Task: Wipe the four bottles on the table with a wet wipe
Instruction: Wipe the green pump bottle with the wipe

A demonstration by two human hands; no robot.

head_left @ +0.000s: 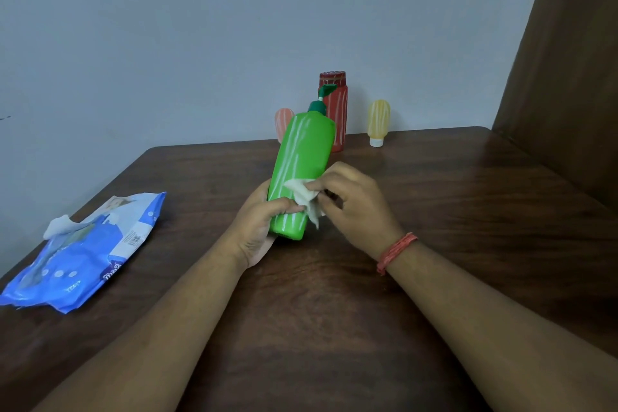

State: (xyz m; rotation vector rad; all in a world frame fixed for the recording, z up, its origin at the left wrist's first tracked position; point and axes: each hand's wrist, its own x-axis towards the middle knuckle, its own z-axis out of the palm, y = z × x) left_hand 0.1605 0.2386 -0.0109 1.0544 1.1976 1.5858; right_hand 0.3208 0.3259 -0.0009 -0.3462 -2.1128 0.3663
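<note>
The left hand (259, 221) has its grip closed round the lower body of the green pump bottle (301, 170), thumb across the front, holding it lifted off the desk (468, 211) and tilted so the pump head leans toward 1 o'clock. The right hand (354, 201) pinches a crumpled wet wipe (306, 197) between fingertips and thumb and presses it against the bottle's lower right side, just above the left thumb. Both forearms reach in from 6 o'clock, the right wrist wearing a red thread band (396, 252).

White streaks show along the green bottle's upper body, so this one looks only partly wiped. At 12 o'clock, by the wall, a red bottle (337, 110), a small peach bottle (282, 122) and a small yellow bottle (378, 122) stand upright with similar streaks; I judge these three are left to do. The blue wipes packet (90, 251) lies at 9 o'clock, a wipe poking out.
</note>
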